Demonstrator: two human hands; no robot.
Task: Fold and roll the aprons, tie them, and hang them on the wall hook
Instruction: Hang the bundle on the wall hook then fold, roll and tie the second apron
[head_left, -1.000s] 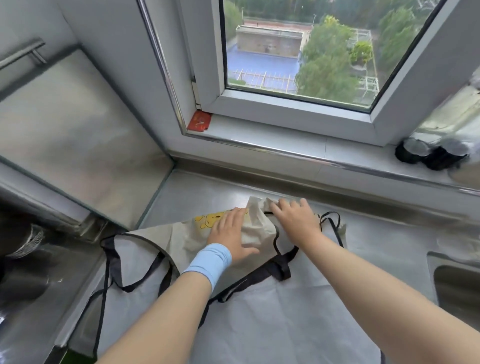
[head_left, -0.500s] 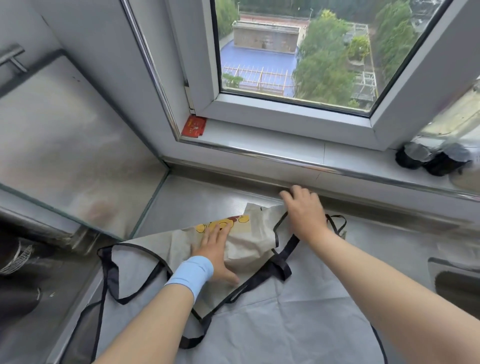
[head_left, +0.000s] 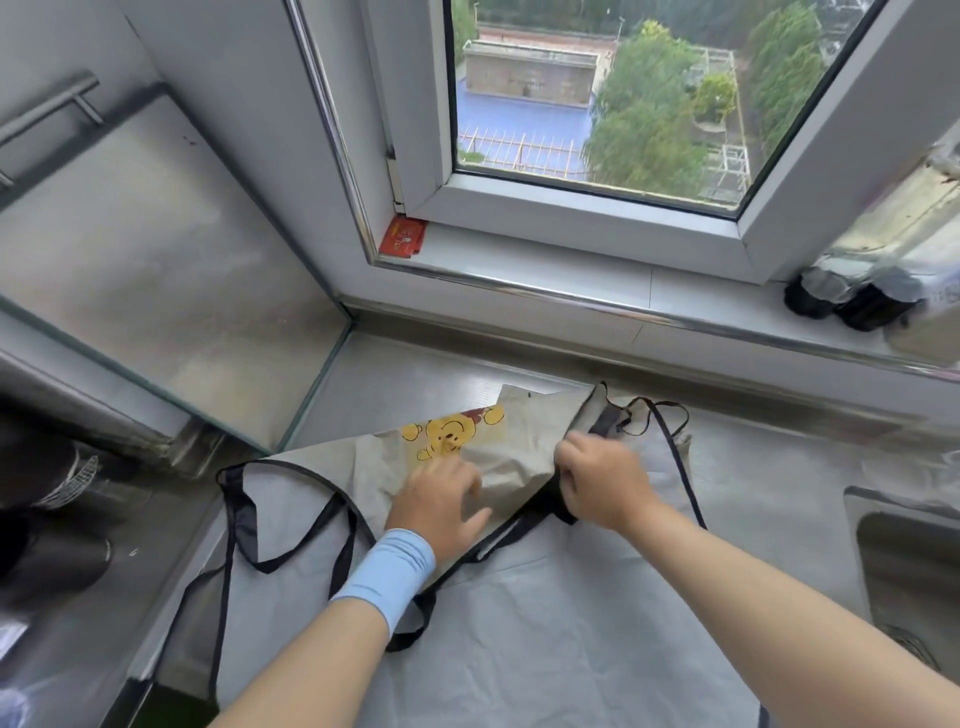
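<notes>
Two bare hands work on a pale grey fabric apron with black trim (head_left: 519, 649), which lies spread across a brushed-steel table (head_left: 415, 364) beneath a white-framed window (head_left: 597, 93). A beige flap of the apron is folded over the grey cloth at its far end and bears a yellow cartoon bear print (head_left: 447, 431).

The left hand (head_left: 441, 501) – a light blue wristband (head_left: 387, 577) sits on its wrist – lies flat on the flap just near of the print, its fingers (head_left: 465, 478) straight and spread, pressing the cloth down. The right hand (head_left: 602, 483) is just to the right, at the flap's right edge; its fingers are curled and grip the fabric and black trim there.

Thin black straps (head_left: 670, 415) loop loosely beyond the right hand, and more trail off the apron's left side.

On the white windowsill (head_left: 571, 280) a small red packet (head_left: 402, 236) sits in the left corner – two dark round jars (head_left: 852, 299) stand far right. A steel sink (head_left: 909, 571) shows at the right border.
</notes>
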